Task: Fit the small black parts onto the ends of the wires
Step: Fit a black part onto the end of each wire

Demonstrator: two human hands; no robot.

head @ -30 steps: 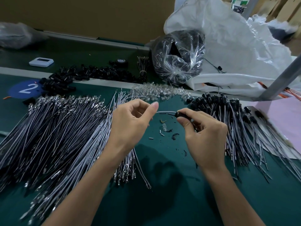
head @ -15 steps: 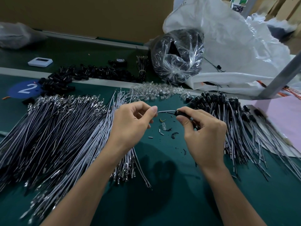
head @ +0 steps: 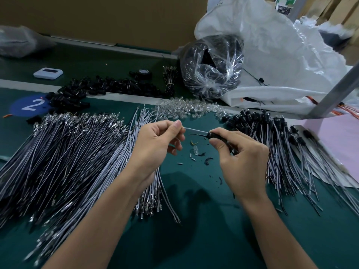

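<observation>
Both hands are up over the middle of the counter (head: pixel 204 220), working one piece: the left hand (head: pixel 155 144) pinches the pale grey wire (head: pixel 196 130) between thumb and fingertips, and the right hand (head: pixel 240 158) has its fingers curled round a small black part (head: pixel 211 135), which sits on the wire's right-hand end. Whether it is fully seated I cannot tell. Now the score, by my reckoning. On the right lies a finished bundle (head: pixel 272 136), wires with black caps at their far ends, a fair heap. On the left, though, the pile of bare wires (head: pixel 68 152) is much the bigger, its metal terminals uncapped, so plenty is left. Stock looks fine: loose black parts (head: pixel 108 88) are strewn along the far left, beside a blue disc marked 2 (head: pixel 29 105). Between the hands, scraps (head: pixel 196 152) of sleeve and wire litter the dark green surface. Farther off are a drift of clear bulbs (head: pixel 186 108), a knotted clear bag (head: pixel 211 68) of dark goods, a big white sack (head: pixel 281 55), and a small white gadget (head: pixel 48 73) at far left. Behind it all stands a brown cardboard wall (head: pixel 116 16); a grey metal post (head: pixel 334 94) slants in on the right above a pink sheet (head: pixel 338 140).
</observation>
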